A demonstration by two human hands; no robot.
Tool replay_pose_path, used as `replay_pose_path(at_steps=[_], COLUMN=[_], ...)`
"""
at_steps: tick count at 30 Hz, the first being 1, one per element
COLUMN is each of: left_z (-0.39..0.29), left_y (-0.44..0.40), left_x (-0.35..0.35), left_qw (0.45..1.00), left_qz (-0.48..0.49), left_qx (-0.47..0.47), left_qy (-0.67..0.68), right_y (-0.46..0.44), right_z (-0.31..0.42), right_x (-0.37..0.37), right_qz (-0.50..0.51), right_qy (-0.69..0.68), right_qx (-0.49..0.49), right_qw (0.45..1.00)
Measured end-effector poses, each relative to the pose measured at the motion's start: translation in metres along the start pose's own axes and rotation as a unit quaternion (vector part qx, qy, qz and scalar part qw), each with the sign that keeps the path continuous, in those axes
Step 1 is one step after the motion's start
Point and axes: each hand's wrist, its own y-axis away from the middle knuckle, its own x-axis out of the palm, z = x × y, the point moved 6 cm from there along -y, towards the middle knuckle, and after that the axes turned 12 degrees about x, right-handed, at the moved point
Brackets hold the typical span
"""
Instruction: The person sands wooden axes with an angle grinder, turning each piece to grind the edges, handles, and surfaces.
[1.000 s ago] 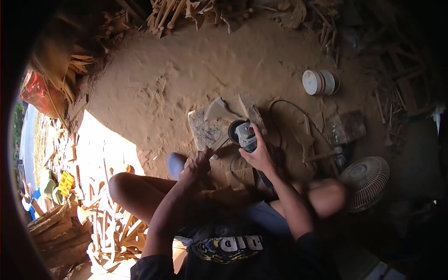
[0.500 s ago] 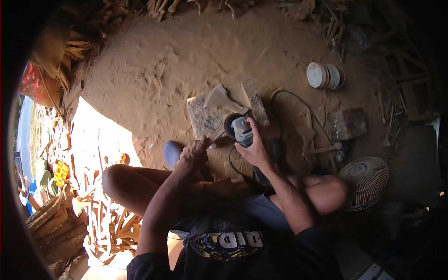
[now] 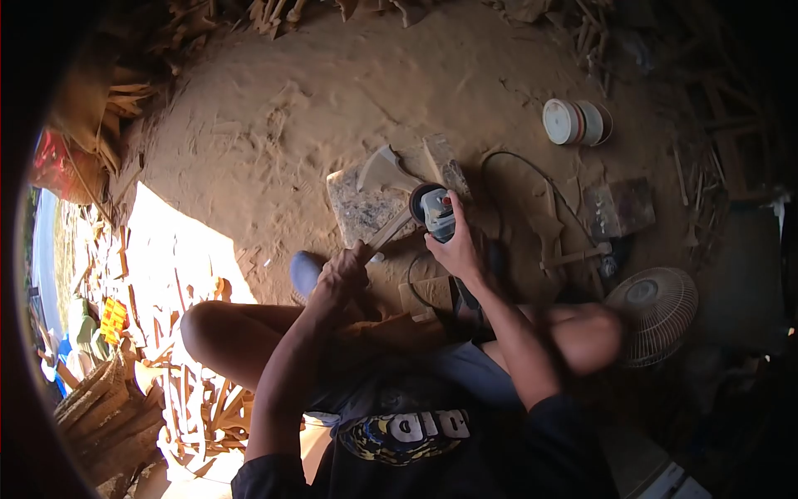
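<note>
My right hand (image 3: 459, 249) is wrapped around an angle grinder (image 3: 438, 214), with fingers along its body. The grinder's dark round disc (image 3: 421, 196) lies over a wooden piece; whether it touches or spins I cannot tell. My left hand (image 3: 342, 273) is closed around the near end of this wooden strip (image 3: 389, 229), which slants up toward the disc. Beyond the disc, a pale flared wooden part (image 3: 384, 170) rests on a speckled block (image 3: 345, 198). The disc hides whether strip and flared part are one piece.
A cord (image 3: 532, 166) curves over the dusty ground at the right. Near it are a white tub (image 3: 563, 122) on its side, a block (image 3: 621, 206), wooden pieces (image 3: 544, 237) and a fan (image 3: 657, 316). Wood scraps (image 3: 195, 407) pile up at left.
The grinder has moved slightly up and to the right, away from my left hand, baring more of the wooden strip. My left hand keeps its grip. The view has shifted a little.
</note>
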Motion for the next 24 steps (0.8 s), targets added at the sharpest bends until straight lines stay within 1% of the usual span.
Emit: replay_pose_path(at_steps=[3,4,6,7,10,12,15,16,18,20,22,23,24], left_z=[0.001,0.002,0.010,0.011,0.005,-0.001,-0.013,-0.014,-0.008,0.000,0.004,0.004,0.004], left_y=[-0.002,-0.003,0.001,0.003,0.009,0.006,0.004,0.004,0.001,0.000,0.001,0.002,0.002], left_x=[0.000,0.001,0.008,0.010,0.006,-0.002,-0.017,-0.019,-0.014,-0.007,0.000,0.002,0.001], left_qw=[0.999,0.998,1.000,0.999,0.995,0.998,0.999,0.998,0.999,1.000,1.000,0.999,0.999], left_qz=[0.035,0.042,-0.005,-0.028,-0.085,-0.060,-0.031,-0.024,-0.014,-0.005,0.005,-0.006,-0.017], left_qx=[-0.039,-0.054,-0.010,0.012,0.058,0.036,0.030,0.031,0.017,0.002,-0.008,0.003,0.015], left_qy=[-0.002,-0.006,0.009,0.017,-0.017,-0.002,0.031,0.043,0.033,0.008,-0.028,-0.038,-0.047], right_y=[-0.006,-0.008,-0.011,-0.013,-0.018,-0.022,-0.034,-0.036,-0.041,-0.046,-0.049,-0.050,-0.051], right_z=[-0.008,-0.009,-0.012,-0.012,-0.009,-0.009,-0.016,-0.015,-0.019,-0.025,-0.033,-0.040,-0.042], right_x=[0.000,-0.002,-0.006,-0.007,-0.012,-0.015,-0.016,-0.018,-0.021,-0.020,-0.024,-0.022,-0.022], right_qz=[0.002,-0.029,-0.093,-0.089,-0.084,-0.093,-0.056,-0.061,-0.068,-0.112,-0.121,-0.107,-0.110], right_qy=[0.059,0.077,0.113,0.120,0.148,0.183,0.137,0.125,0.101,0.127,0.161,0.180,0.184], right_qx=[0.065,0.037,-0.020,-0.012,0.010,0.023,0.058,0.042,0.011,-0.034,-0.022,0.012,0.018], right_qw=[0.996,0.996,0.989,0.989,0.985,0.979,0.987,0.989,0.992,0.985,0.979,0.978,0.977])
